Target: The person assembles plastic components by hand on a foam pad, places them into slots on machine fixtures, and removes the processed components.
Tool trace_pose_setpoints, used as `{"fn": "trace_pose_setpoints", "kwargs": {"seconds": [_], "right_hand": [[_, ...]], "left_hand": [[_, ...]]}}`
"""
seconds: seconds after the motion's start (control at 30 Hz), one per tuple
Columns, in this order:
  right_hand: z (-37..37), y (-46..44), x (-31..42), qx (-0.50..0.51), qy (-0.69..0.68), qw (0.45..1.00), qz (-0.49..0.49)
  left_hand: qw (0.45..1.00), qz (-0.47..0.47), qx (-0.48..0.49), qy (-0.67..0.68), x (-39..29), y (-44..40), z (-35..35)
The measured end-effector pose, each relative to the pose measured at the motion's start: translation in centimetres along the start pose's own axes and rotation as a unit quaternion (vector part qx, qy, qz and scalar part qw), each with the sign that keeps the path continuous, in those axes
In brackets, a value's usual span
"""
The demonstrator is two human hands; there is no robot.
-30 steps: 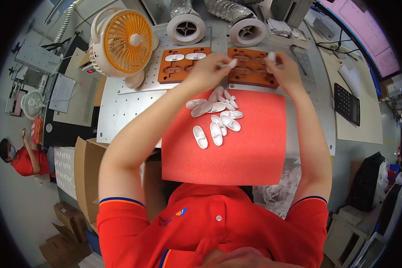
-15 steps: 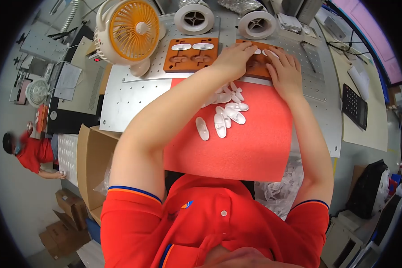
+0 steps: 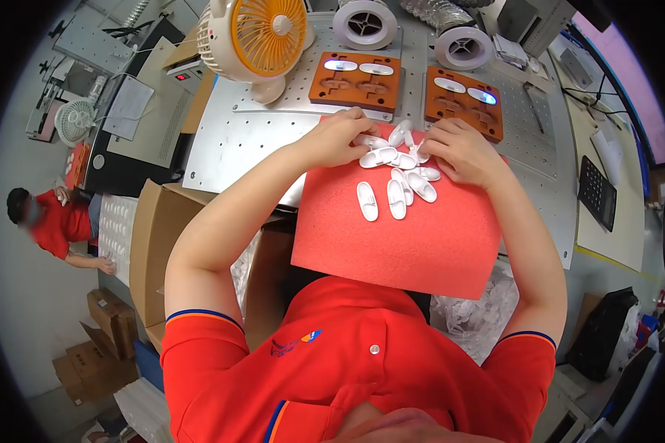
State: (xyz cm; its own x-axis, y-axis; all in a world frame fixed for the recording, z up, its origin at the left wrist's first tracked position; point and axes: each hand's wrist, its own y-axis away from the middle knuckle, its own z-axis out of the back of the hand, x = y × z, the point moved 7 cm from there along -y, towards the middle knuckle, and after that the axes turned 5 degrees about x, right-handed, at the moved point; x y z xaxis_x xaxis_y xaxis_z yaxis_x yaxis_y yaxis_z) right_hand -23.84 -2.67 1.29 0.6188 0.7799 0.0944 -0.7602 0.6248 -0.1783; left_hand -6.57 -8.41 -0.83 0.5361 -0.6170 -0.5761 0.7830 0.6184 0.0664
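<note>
Small white slipper-shaped plastic pieces [image 3: 397, 193] lie loosely heaped on a red foam sheet [image 3: 391, 251]. At the far left of the heap, my left hand [image 3: 340, 138] has its fingers curled on one white piece [image 3: 374, 142]. My right hand [image 3: 459, 153] is at the heap's right side, fingertips bent round another piece, partly hidden by them. Beyond the hands are two orange-brown fixtures, the left one [image 3: 356, 94] and the right one [image 3: 462, 111]. Each carries two white pieces in its back row, and one piece on each glows blue.
A white and orange fan [image 3: 270, 37] stands behind on the left. Two round duct mouths [image 3: 364, 26] face the fixtures. An open cardboard box [image 3: 151, 251] is at the left, a calculator [image 3: 597, 193] at the right. Another person in red [image 3: 55, 221] works at far left.
Both hands have come back from the right fixture to the heap of white pieces. Blue light now shows on one piece in each fixture. The camera view has shifted somewhat.
</note>
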Motion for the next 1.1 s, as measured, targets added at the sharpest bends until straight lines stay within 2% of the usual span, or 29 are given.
{"fn": "trace_pose_setpoints", "kwargs": {"seconds": [0.03, 0.1, 0.2, 0.23, 0.3, 0.33, 0.37, 0.4, 0.43, 0.47, 0.5, 0.53, 0.57, 0.63, 0.67, 0.73, 0.77, 0.83, 0.87, 0.9, 0.93, 0.97, 1.0, 1.03, 1.1], "right_hand": [[0.1, 0.1, 0.2, 0.003, 0.002, 1.0, 0.002], [0.0, 0.5, -0.4, 0.026, 0.012, 0.998, -0.06], [-0.8, 1.8, -0.9, 0.017, -0.029, 0.993, -0.111], [-0.9, 2.0, -0.9, 0.015, -0.028, 0.993, -0.112], [0.0, 2.6, -2.0, -0.083, -0.161, 0.968, -0.175], [0.1, 2.1, -2.3, -0.083, -0.161, 0.967, -0.177], [0.8, 1.7, -3.3, -0.134, -0.127, 0.958, -0.221], [1.5, 1.6, -4.2, -0.182, -0.091, 0.943, -0.263], [1.3, 1.3, -4.8, -0.179, -0.089, 0.943, -0.265], [1.0, 0.9, -5.5, -0.157, -0.014, 0.946, -0.283], [0.5, 0.6, -6.3, -0.136, 0.06, 0.942, -0.3], [-0.1, 0.3, -6.6, -0.102, 0.147, 0.943, -0.281], [-0.8, 0.7, -6.8, -0.102, 0.145, 0.943, -0.283], [-0.3, 1.0, -4.6, -0.161, 0.201, 0.934, -0.247], [-0.1, 1.1, -4.1, -0.158, 0.199, 0.935, -0.246], [1.8, 1.1, -2.5, -0.221, 0.192, 0.933, -0.211], [1.9, 1.3, -2.1, -0.221, 0.191, 0.932, -0.213], [0.7, 0.9, -1.0, -0.144, 0.071, 0.98, -0.119], [0.1, 0.8, -1.3, -0.145, -0.006, 0.976, -0.161], [0.1, 0.5, -1.0, -0.145, -0.005, 0.976, -0.164], [-0.3, 0.0, -0.7, -0.116, -0.062, 0.98, -0.151], [-0.8, -0.3, -0.6, -0.087, -0.118, 0.98, -0.137], [-1.1, -0.6, -0.3, -0.061, -0.109, 0.987, -0.099], [-1.1, -0.6, -0.3, -0.062, -0.109, 0.987, -0.099], [-0.8, -1.0, 1.1, -0.057, -0.034, 0.998, 0.004]], "left_hand": [[1.0, -0.006, -0.001, -0.017, -0.4, -0.1, 0.1], [1.0, 0.02, 0.016, 0.018, 0.0, -0.2, 0.1], [0.998, -0.012, 0.005, 0.064, 1.1, 0.3, 0.0], [0.996, -0.037, -0.029, 0.074, 1.7, 0.6, 0.7], [0.993, -0.065, -0.061, 0.082, 2.7, 0.3, 2.0], [0.984, -0.065, -0.161, 0.04, 3.2, 0.3, 3.7], [0.964, -0.063, -0.258, 0.001, 3.5, 0.7, 5.1], [0.965, -0.063, -0.255, 0.006, 4.4, 0.3, 5.1], [0.96, -0.042, -0.257, -0.105, 5.1, -0.4, 5.2], [0.941, -0.024, -0.258, -0.219, 5.5, -1.0, 5.1], [0.941, -0.028, -0.258, -0.219, 5.3, -1.2, 4.9], [0.929, -0.001, -0.237, -0.283, 5.2, -1.3, 4.1], [0.913, 0.027, -0.213, -0.346, 5.2, -1.2, 3.3], [0.919, 0.026, -0.216, -0.329, 5.5, -0.9, 2.8], [0.912, -0.002, -0.242, -0.331, 5.3, -0.4, 2.8], [0.903, -0.029, -0.266, -0.335, 3.6, 0.4, 3.4], [0.918, -0.096, -0.247, -0.296, 1.5, 0.8, 3.4], [0.924, -0.209, -0.194, -0.256, -1.6, 1.6, 2.4], [0.947, -0.196, -0.173, -0.187, -2.1, 1.8, 1.8], [0.965, -0.182, -0.149, -0.118, -2.9, 2.0, 1.0], [0.965, -0.184, -0.148, -0.117, -3.8, 2.2, 0.3], [0.981, -0.147, -0.102, -0.069, -3.8, 2.0, -0.7], [0.992, -0.109, -0.055, -0.021, -3.4, 1.8, -1.5], [0.992, -0.109, -0.055, -0.022, -3.1, 1.8, -1.8], [0.994, -0.084, -0.063, -0.014, -2.0, 1.6, -1.7]]}}
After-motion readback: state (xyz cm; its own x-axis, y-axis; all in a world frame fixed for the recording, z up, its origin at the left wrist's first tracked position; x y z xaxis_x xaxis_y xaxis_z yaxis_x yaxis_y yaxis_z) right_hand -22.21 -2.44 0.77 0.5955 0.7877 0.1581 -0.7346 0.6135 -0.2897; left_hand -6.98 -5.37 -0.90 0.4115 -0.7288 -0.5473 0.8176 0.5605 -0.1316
